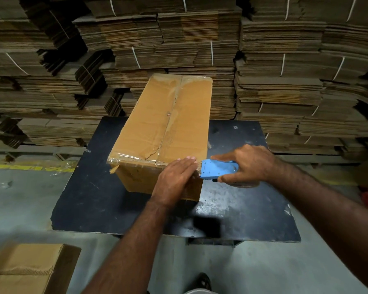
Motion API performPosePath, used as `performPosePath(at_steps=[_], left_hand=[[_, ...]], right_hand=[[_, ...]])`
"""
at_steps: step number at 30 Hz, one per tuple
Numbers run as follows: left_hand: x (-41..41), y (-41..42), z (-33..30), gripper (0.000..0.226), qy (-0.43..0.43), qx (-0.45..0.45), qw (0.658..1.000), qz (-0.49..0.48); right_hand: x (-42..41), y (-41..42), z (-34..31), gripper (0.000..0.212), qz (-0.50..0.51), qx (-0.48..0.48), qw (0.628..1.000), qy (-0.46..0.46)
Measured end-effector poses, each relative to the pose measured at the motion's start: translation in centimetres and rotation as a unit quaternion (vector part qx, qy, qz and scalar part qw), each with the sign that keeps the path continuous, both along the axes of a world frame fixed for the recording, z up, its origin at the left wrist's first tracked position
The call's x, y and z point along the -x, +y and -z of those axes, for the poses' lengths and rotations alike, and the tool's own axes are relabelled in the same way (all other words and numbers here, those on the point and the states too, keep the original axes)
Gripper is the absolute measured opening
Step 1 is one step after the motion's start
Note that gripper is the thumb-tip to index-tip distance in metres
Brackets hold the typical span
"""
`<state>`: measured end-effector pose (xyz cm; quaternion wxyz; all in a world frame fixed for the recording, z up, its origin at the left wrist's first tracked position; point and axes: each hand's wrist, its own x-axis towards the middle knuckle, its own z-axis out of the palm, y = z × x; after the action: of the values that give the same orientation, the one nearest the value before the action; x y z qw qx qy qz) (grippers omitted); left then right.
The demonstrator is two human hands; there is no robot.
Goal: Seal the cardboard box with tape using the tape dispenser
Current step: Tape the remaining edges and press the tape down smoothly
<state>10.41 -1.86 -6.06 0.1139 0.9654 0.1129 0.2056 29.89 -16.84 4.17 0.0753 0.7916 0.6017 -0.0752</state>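
Head view: cardboard box [164, 124] mid-tabletop [94, 198], left hand [174, 179] fingers flat pressing near-edge tape, right hand [249, 164] fingers clamped on blue tape dispenser [216, 169]; next, probably tearing tape at corner.

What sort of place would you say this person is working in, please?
Probably a packaging warehouse or box store: strapped bundles of flattened cardboard stacked high behind, a bare concrete floor, and a dark worktable for taping a cardboard box.

box [164, 122] on table [98, 194], cardboard stacks [280, 85] behind
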Motion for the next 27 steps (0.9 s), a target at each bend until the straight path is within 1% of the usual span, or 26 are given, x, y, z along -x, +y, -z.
performPosePath(at_steps=[3, 6, 9, 12, 14, 17, 20, 22, 25, 27], left_hand=[[0.2, 0.2, 0.0, 0.067, 0.015, -0.009, 1.0, -0.001], [0.1, 0.2, 0.0, 0.063, 0.004, -0.004, 1.0, -0.001], [-0.1, 0.3, -0.3, 0.065, 0.005, -0.013, 1.0, -0.003], [0.1, -0.5, -0.9, 0.068, -0.001, -0.008, 1.0, 0.008], [-0.2, -1.6, -1.4, 0.07, -0.001, -0.008, 0.999, 0.043], [-1.1, -2.5, -1.7, 0.07, 0.041, -0.017, 0.995, 0.086], [-1.6, -1.9, -1.8, 0.065, 0.072, -0.026, 0.992, 0.096], [-1.6, -1.3, -1.8, 0.063, 0.081, -0.028, 0.99, 0.108], [-1.7, -1.0, -2.2, 0.06, 0.088, -0.03, 0.989, 0.114], [-1.7, -1.2, -2.4, 0.055, 0.087, -0.034, 0.989, 0.11]], right_hand=[[-2.0, -3.0, -0.1, 0.087, 0.004, -0.001, 1.0, 0.022], [-3.3, -5.5, 0.0, 0.092, 0.03, -0.015, 0.999, 0.033], [-3.2, -5.2, 1.0, 0.094, 0.016, -0.028, 0.999, 0.025], [-3.1, -5.3, 2.5, 0.095, 0.024, -0.038, 0.998, 0.039], [-3.1, -5.3, 3.1, 0.093, 0.03, -0.038, 0.998, 0.044], [-2.6, -4.3, 3.6, 0.082, 0.029, -0.033, 0.999, 0.024], [-1.6, -3.0, 3.3, 0.074, 0.025, -0.029, 0.999, -0.005], [-0.9, -2.0, 2.9, 0.073, 0.02, -0.022, 0.999, -0.014], [0.0, -0.5, 2.4, 0.071, 0.028, 0.001, 1.0, -0.014], [0.4, 0.4, 1.8, 0.067, 0.038, 0.015, 0.999, -0.007]])
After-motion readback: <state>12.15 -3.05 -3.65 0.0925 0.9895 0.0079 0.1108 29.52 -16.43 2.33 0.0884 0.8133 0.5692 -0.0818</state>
